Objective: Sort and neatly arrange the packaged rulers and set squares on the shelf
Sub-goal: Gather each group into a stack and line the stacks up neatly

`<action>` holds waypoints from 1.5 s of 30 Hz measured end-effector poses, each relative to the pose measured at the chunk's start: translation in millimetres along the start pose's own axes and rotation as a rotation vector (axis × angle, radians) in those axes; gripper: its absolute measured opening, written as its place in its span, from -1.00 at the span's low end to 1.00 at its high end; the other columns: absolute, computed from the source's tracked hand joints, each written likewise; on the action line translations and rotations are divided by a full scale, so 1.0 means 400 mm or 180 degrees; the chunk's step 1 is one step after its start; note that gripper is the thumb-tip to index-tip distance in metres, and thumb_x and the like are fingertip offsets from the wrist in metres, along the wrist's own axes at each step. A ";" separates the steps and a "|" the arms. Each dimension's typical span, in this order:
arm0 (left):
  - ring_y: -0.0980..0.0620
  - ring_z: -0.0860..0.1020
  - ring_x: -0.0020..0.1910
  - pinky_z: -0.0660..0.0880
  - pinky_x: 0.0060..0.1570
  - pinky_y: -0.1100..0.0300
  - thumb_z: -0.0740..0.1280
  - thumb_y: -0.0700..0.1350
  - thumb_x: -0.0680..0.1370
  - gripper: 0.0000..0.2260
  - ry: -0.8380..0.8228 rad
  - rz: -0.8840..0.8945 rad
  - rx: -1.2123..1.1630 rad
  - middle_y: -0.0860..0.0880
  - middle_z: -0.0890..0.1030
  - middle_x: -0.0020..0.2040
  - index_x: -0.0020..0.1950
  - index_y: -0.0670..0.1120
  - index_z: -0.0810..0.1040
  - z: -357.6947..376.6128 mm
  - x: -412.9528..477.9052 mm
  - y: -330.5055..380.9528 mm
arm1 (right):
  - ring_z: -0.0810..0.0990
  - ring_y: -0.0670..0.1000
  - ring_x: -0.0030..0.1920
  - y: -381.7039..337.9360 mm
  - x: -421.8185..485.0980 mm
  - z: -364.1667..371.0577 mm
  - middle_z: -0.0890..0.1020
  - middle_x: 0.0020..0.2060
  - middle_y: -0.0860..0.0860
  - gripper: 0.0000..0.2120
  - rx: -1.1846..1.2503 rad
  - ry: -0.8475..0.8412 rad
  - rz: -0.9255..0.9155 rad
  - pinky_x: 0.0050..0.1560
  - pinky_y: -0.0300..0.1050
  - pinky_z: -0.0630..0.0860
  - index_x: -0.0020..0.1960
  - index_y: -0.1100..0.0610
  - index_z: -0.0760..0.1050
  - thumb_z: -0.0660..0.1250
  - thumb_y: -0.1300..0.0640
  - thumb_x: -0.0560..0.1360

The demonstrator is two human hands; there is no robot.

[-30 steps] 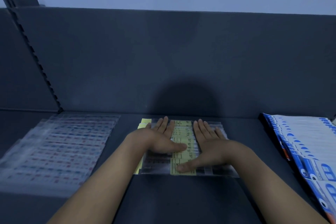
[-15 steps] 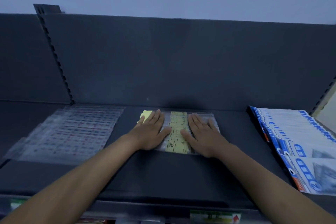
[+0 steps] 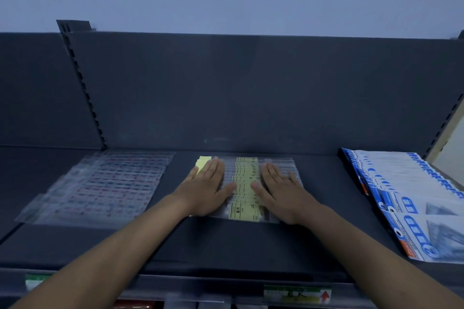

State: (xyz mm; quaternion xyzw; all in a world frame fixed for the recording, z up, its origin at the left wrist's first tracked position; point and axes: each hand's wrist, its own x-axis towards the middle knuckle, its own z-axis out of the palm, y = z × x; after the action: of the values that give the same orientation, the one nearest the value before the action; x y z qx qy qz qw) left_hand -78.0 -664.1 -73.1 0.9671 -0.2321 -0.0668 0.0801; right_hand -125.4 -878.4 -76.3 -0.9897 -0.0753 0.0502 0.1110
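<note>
Two hands: left hand (image 3: 206,190), right hand (image 3: 278,193), fingers straight, pressing flat on yellow-label ruler packs (image 3: 244,183)
Shelf (image 3: 226,246): carries the packs

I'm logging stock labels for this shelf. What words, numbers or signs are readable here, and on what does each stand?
"直尺" (seemingly): yellow card in the front ruler pack.
"2": blue-and-white set square packs, near corner; other print blurred.
Red up-arrow: shelf-edge label; words unreadable.
Clear packs on the left: print too blurred.

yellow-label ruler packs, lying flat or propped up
Lying flat: the yellow-label ruler packs overlap on the shelf, with the left hand and right hand pressed open on top.
</note>
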 end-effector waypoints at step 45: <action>0.03 0.00 0.56 -0.01 0.51 0.07 -0.06 0.38 0.54 -0.26 0.0200 -0.0136 0.0088 -0.01 0.02 0.59 0.58 -0.05 -0.02 -0.011 0.129 -0.027 | -0.23 -0.04 0.53 0.042 0.120 -0.015 -0.19 0.55 0.00 -0.08 -0.0194 -0.0040 0.0209 0.51 0.07 -0.25 0.54 0.10 -0.28 -0.25 -0.49 0.41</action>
State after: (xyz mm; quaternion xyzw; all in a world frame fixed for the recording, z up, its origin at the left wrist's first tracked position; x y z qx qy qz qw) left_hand -26.9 -677.7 -75.5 0.9745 -0.2097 -0.0349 0.0725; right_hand -75.3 -888.3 -78.3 -0.9942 -0.0450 0.0577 0.0786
